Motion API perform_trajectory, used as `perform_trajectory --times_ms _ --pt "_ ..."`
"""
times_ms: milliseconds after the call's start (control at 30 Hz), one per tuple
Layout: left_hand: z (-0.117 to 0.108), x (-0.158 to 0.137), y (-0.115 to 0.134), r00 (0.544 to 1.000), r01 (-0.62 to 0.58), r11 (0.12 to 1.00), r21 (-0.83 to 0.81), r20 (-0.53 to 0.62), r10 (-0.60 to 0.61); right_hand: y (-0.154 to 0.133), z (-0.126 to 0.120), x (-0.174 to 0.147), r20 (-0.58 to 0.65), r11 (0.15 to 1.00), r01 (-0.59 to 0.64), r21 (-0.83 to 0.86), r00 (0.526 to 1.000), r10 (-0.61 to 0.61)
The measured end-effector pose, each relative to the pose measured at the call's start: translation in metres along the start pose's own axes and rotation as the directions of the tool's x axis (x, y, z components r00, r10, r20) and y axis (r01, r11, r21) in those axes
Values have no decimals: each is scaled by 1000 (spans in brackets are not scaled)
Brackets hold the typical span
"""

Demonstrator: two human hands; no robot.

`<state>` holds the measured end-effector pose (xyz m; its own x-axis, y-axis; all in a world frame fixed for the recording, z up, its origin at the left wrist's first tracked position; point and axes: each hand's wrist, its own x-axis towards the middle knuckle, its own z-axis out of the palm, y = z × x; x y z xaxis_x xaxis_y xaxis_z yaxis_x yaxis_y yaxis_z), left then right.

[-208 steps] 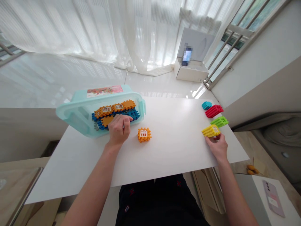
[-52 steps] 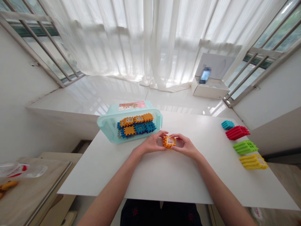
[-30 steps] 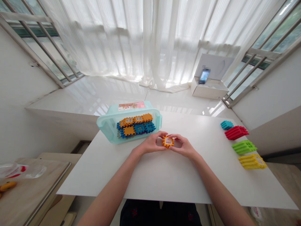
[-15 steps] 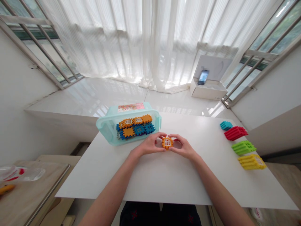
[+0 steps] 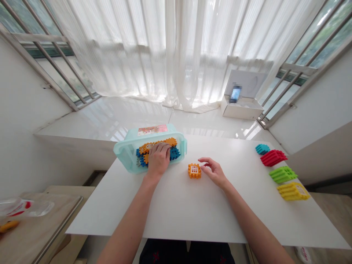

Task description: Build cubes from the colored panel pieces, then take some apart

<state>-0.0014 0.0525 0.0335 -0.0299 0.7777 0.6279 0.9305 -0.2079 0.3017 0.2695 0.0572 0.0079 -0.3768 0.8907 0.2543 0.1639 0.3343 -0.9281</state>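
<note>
My left hand (image 5: pixel 158 161) reaches into the light teal plastic bin (image 5: pixel 128 164). Its fingers are curled over an orange building block in the row of orange blocks (image 5: pixel 148 146), and its fingertips are partly hidden. Blue blocks (image 5: pixel 175 154) with toothed edges lie beside and below that row. On the white table, a small stack of orange blocks (image 5: pixel 194 171), topped by a white window insert, stands on its own. Just right of this stack is my right hand (image 5: pixel 213 171), its thumb and fingers apart and nothing in them.
Toothed blocks stand in groups by colour along the table's right side: teal (image 5: pixel 262 149), red (image 5: pixel 273 157), green (image 5: pixel 283 175) and yellow (image 5: pixel 293 191). An open white box (image 5: pixel 242 111) holding a phone sits on the ledge behind. A clear bottle (image 5: pixel 38 208) lies at the left.
My left hand has let go of the orange stack and moved left into the bin. My right hand has come slightly away from the stack, which stays on the table.
</note>
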Motion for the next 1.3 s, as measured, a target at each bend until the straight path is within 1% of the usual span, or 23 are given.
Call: perform_trajectory --times_ms 100,200,267,300,367,467,533,600,667,800,900,967,1067,1133,1200,1300 --pt "2 9 -4 999 -4 996 91 43 0 -2 0 0 -7 1000 -3 -1 1000 3" --pt "1 22 -7 990 -42 980 192 142 14 -4 -1 -1 -30 1000 -1 -11 1000 0" --pt "0 28 -8 981 -73 970 232 191 28 -6 -2 -1 -49 1000 5 -11 999 -6" --pt "-1 30 -9 980 -84 968 236 195 38 -7 -3 -1 -57 1000 9 -9 998 -10" --pt "-4 29 -11 986 -97 970 221 152 64 -7 -4 -1 -74 1000 17 -3 997 -18" --pt "-13 16 -13 994 -106 984 146 4 107 -8 -5 -1 -103 999 34 -4 994 -35" --pt "-19 3 -12 984 -158 987 41 -72 160 -9 -5 -1 -127 999 44 -19 991 -46" --pt "-23 -9 -7 970 -234 969 -82 -95 226 -10 -4 0 -149 998 48 -33 987 -53" --pt "-24 -18 0 961 -271 946 -179 -110 255 -11 -3 -1 -157 998 45 -31 986 -50" --pt "-25 -20 20 959 -273 913 -302 -162 233 -13 1 -2 -142 999 44 -16 989 -46" --pt "-33 -14 33 965 -255 878 -404 -171 201 -15 2 -3 -133 998 60 -13 989 -62" --pt "-38 -10 41 974 -224 836 -502 -99 201 -18 2 -4 -118 998 56 25 992 -53" --pt "-38 -4 49 968 -144 754 -640 66 241 -22 1 -3 -56 990 -3 142 998 11" --pt "-31 -1 51 960 -68 708 -703 147 238 -24 1 -3 -36 974 -37 225 998 46" --pt "-22 -1 50 952 26 655 -755 220 215 -24 2 -3 -41 956 -54 288 997 68" --pt "-13 -5 47 925 161 575 -802 325 195 -22 2 -4 -35 940 -98 326 993 116"
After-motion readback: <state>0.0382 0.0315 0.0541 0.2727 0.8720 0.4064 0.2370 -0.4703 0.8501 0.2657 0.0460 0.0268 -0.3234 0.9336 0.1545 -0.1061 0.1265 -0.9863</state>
